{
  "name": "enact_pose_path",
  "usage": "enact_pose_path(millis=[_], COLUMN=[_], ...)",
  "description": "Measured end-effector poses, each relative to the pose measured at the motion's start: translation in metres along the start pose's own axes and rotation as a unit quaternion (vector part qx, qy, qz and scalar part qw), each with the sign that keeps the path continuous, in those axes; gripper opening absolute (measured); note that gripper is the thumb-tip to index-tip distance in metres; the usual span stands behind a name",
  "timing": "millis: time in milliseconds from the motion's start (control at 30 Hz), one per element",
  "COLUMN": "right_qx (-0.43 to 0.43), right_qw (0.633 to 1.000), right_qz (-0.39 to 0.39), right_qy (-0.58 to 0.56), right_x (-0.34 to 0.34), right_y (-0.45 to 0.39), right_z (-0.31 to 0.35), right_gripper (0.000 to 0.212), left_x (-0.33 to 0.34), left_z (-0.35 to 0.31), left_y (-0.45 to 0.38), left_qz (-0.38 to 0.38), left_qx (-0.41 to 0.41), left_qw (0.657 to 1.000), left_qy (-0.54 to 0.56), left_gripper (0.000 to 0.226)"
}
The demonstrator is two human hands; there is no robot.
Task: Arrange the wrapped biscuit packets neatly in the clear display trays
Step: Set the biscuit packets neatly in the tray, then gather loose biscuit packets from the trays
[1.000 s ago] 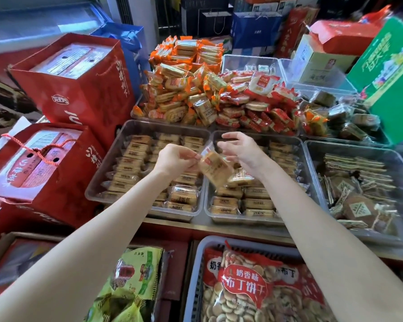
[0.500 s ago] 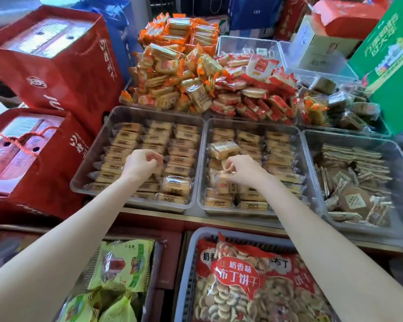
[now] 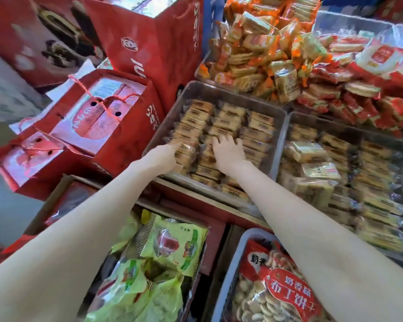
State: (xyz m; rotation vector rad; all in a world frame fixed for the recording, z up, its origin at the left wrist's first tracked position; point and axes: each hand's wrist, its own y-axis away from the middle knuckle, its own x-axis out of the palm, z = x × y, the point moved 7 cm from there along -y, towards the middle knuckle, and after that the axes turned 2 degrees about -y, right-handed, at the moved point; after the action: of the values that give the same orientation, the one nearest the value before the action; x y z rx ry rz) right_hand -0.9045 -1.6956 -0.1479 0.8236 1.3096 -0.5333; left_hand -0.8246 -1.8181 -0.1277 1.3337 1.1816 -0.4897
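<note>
Head view, red gift boxes [image 3: 107,117] crowding a shop display, tan wrapped packets [image 3: 230,126] lying in rows in left clear tray [image 3: 172,105], left hand [image 3: 165,156] gripping one packet, right hand [image 3: 228,152] pressing flat on packets.

red gift boxes [image 3: 116,117] crowd the left (rope-handled), heaped snack packs [image 3: 254,49] behind, bright daylight.

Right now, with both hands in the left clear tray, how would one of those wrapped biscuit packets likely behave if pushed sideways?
Each wrapped biscuit packet looks flat and blocky, so it would probably slide, not roll. The glossy film suggests it is slippery. Rows sit tightly packed in the left clear tray, so a push by the right hand likely shifts neighbouring packets too.
</note>
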Motion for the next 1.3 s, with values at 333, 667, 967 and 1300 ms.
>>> enact_pose_path(millis=[333, 667, 967, 1300], right_qx=[0.086, -0.019, -0.069, -0.058], right_qw=[0.979, 0.809, 0.776, 0.682], right_qz=[-0.051, -0.003, 0.015, -0.015], right_qy=[-0.18, -0.588, -0.627, -0.729], right_x=[-0.019, -0.081, -0.102, -0.121], right_y=[-0.001, 0.066, 0.101, 0.128], right_z=[-0.021, -0.049, -0.069, -0.084], right_gripper=[0.067, 0.047, 0.052, 0.038], left_x=[0.004, -0.063, -0.106, -0.124], left_z=[-0.003, -0.051, -0.076, -0.11], left_y=[-0.01, 0.019, 0.062, 0.095], left_qz=[-0.005, -0.088, -0.237, -0.238], left_qx=[0.026, 0.104, 0.147, 0.209], left_qw=[0.997, 0.813, 0.84, 0.865], left_qy=[-0.07, 0.566, 0.466, 0.388], left_gripper=[0.058, 0.03, 0.003, 0.006])
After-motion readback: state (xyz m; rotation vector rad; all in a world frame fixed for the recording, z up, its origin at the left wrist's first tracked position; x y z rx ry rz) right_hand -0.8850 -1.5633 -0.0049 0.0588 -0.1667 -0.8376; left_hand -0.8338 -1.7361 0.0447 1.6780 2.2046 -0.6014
